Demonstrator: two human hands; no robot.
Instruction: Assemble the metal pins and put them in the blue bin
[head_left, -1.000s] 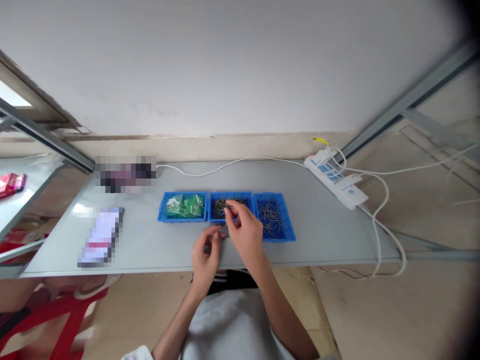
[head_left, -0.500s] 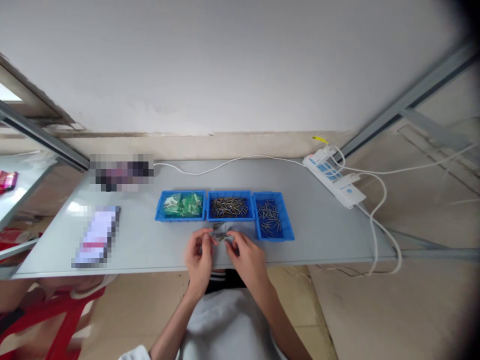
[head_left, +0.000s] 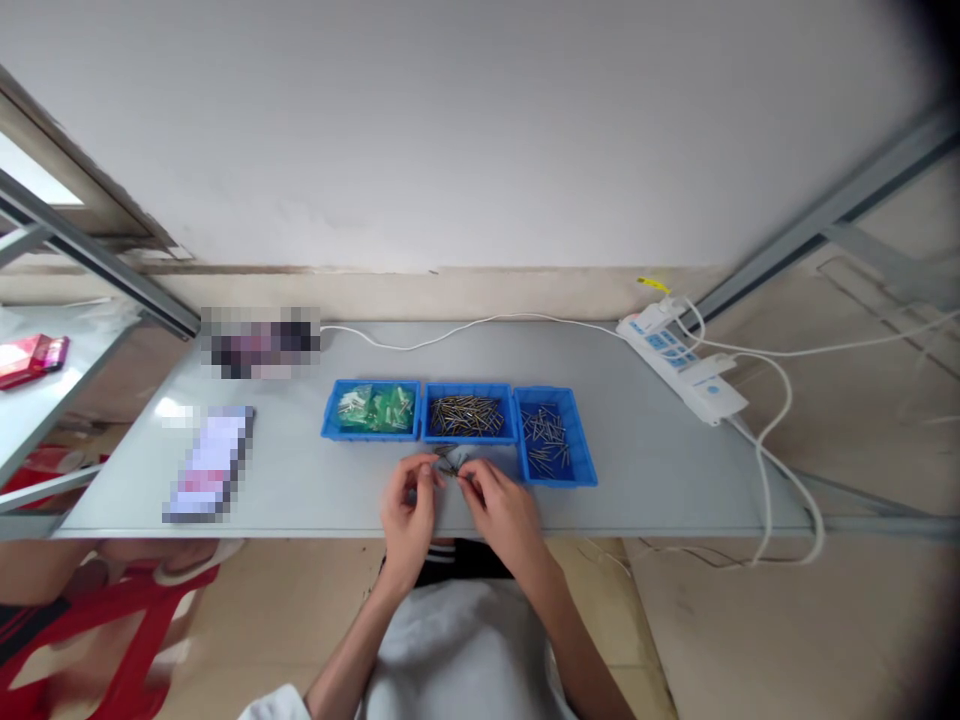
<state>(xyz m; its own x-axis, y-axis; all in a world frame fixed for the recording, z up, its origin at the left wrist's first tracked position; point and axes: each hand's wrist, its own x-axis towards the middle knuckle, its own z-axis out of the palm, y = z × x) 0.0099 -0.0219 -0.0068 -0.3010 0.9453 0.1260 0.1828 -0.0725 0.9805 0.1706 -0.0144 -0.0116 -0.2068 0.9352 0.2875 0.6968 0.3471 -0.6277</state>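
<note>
Between my hands, a small pile of thin, dark metal screw-like pieces point(head_left: 452, 464) lies on the grey table. My right hand point(head_left: 501, 505) has thumb and forefinger pinched together at the pile's right side, on one of these pieces. My left hand point(head_left: 409, 500) is curled at the left side, thumb against fingers; what it holds, if anything, is too small to make out. Just beyond stand a blue bin of brass-coloured screw-like pieces point(head_left: 516, 425), a left blue bin with green-and-white plastic bags point(head_left: 328, 425) and a right blue bin of silvery pieces point(head_left: 585, 465).
A phone point(head_left: 210, 465), blurred out, lies on the left of the table point(head_left: 300, 490). A white power strip point(head_left: 686, 375) with cables sits at the right. Behind it all is a wall point(head_left: 480, 150). At lower left, part of a person is by a red stool point(head_left: 135, 620).
My right thumb and forefinger have closed from slightly apart into a pinch at the pile. My left hand keeps its curled pose. The whole view has shifted slightly.
</note>
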